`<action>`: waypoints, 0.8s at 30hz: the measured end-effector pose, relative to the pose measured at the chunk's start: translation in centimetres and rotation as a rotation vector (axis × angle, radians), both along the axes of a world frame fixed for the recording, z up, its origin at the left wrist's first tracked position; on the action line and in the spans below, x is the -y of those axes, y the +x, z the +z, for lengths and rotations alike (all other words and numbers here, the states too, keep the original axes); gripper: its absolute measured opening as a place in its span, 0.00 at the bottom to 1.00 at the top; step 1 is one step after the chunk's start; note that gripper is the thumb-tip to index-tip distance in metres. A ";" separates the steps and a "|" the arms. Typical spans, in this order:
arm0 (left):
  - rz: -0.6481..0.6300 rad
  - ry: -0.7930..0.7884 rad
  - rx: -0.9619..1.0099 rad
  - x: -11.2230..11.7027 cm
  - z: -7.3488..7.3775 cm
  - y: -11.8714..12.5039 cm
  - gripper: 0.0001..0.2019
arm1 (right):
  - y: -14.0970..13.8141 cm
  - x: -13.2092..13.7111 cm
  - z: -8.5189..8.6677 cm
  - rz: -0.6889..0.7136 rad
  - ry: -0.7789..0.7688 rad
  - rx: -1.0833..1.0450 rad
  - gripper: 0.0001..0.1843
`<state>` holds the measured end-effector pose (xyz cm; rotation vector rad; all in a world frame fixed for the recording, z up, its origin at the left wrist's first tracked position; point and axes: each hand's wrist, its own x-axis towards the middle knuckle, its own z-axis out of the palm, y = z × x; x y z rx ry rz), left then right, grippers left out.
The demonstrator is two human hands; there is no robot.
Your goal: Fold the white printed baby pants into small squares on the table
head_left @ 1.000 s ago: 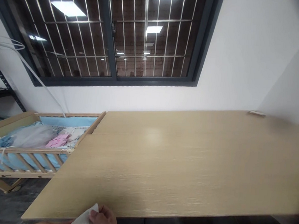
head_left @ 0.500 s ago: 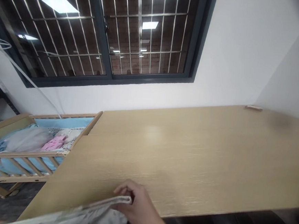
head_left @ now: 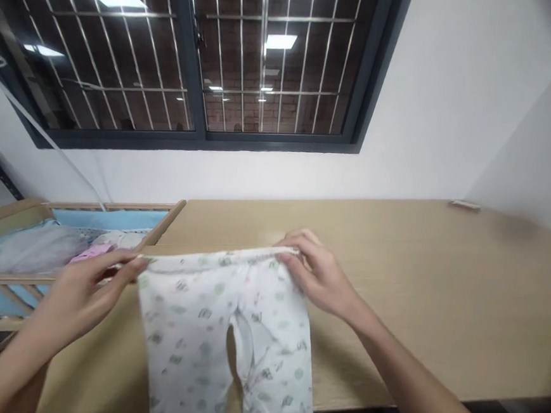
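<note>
A pair of small white baby pants (head_left: 193, 334) with green and grey prints hangs stretched between my two hands above the table's near edge. My left hand (head_left: 82, 293) pinches the left corner of the waistband. The right corner is gripped between thumb and fingers of my right hand (head_left: 313, 270). Both legs hang downward, with an opening between them at the crotch; the leg ends reach the bottom of the view. Below and behind the pants is the light wooden table (head_left: 416, 294).
At the left stands a wooden crib (head_left: 12, 281) with blue lining, holding white netting and a pink cloth (head_left: 91, 252). A barred window (head_left: 276, 73) is in the white wall behind the table. A small flat object (head_left: 465, 205) lies at the table's far right.
My right hand has risen from the near edge with the pants, which are now spread out in view. My left hand has come into view holding the other waistband corner.
</note>
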<state>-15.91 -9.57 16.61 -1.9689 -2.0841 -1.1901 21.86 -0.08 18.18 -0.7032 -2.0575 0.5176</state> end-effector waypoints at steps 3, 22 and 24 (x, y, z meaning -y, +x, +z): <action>-0.141 -0.019 -0.007 -7.4 -0.6 1.3 0.23 | -0.6 -6.2 -1.8 -0.090 0.034 0.091 0.12; 0.064 -0.343 -0.198 -26.2 -15.5 5.9 0.12 | -3.0 -23.6 -18.4 -0.423 -0.085 0.519 0.11; 0.075 -0.347 -0.207 -26.6 -15.6 6.1 0.13 | -2.9 -24.2 -18.6 -0.422 -0.073 0.524 0.12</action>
